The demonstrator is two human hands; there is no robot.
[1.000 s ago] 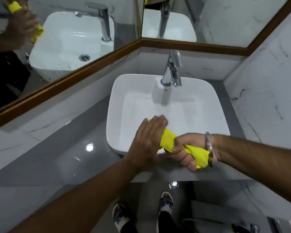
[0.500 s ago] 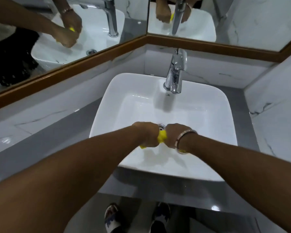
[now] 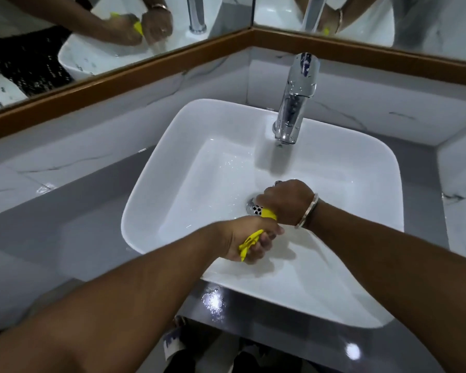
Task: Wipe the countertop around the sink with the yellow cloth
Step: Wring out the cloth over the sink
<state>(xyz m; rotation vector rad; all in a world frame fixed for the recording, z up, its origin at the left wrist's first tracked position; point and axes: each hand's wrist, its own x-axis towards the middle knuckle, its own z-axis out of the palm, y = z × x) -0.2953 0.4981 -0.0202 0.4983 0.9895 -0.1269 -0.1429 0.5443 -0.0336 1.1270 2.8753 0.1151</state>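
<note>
The yellow cloth (image 3: 249,242) is twisted into a tight roll, held over the white sink basin (image 3: 172,168). My left hand (image 3: 249,238) grips its near end, and a yellow tip sticks out below the fingers. My right hand (image 3: 285,201), with a metal bangle at the wrist, grips the far end just over the drain (image 3: 254,207). Most of the cloth is hidden inside the two fists. The grey countertop (image 3: 73,219) runs around the basin.
A chrome tap (image 3: 293,103) stands at the back of the basin. Mirrors with a wooden frame (image 3: 119,76) line the back walls above a marble upstand. Water drops glisten on the countertop's front edge (image 3: 213,302). My sandalled feet show below.
Both hands moved from the sink's front edge to over the drain. They have turned against each other, twisting the cloth tighter. The camera has come closer to the basin.
</note>
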